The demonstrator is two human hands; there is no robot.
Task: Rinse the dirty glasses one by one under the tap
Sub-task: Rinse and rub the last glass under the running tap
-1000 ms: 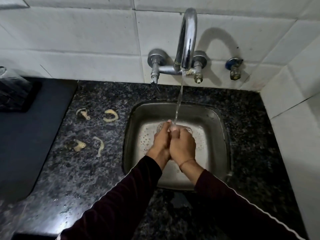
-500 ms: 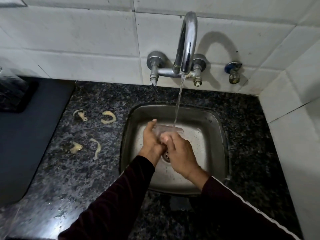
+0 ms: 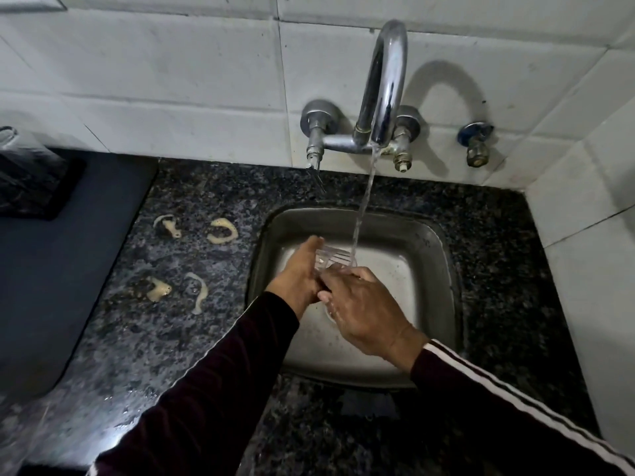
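Rinsing station: a steel sink (image 3: 436, 255) set into a dark speckled granite counter (image 3: 144, 338), backed by a white tiled wall (image 3: 171, 80).
Tap: a chrome tap (image 3: 385, 84) fixed to the wall above the sink, its curved spout pointing down; water (image 3: 362, 207) falls from it in a thin stream.
Glass: a clear glass (image 3: 335, 259) held over the sink basin, between the two hands, tilted on its side; the stream lands at its far right edge. Its outline is faint against the steel, so its mouth and base are hard to tell apart.
Left hand: the left hand (image 3: 300, 274) is at the glass's left side, fingers fairly straight and reaching along it, thumb raised; it holds the glass against the palm.
Right hand: the right hand (image 3: 364, 310) lies over the near end of the glass, fingers bent around it; how firm the hold is cannot be told.
Sleeves: both arms wear dark maroon sleeves (image 3: 206, 383); the right one carries a white stripe.
Counter marks: four pale, curved residue rings (image 3: 222, 231) lie on the granite left of the sink.
Left side: a dark mat (image 3: 68, 269) covers the counter at the far left.
Wall fitting: a small valve with a blue handle (image 3: 476, 140) is mounted right of the tap.
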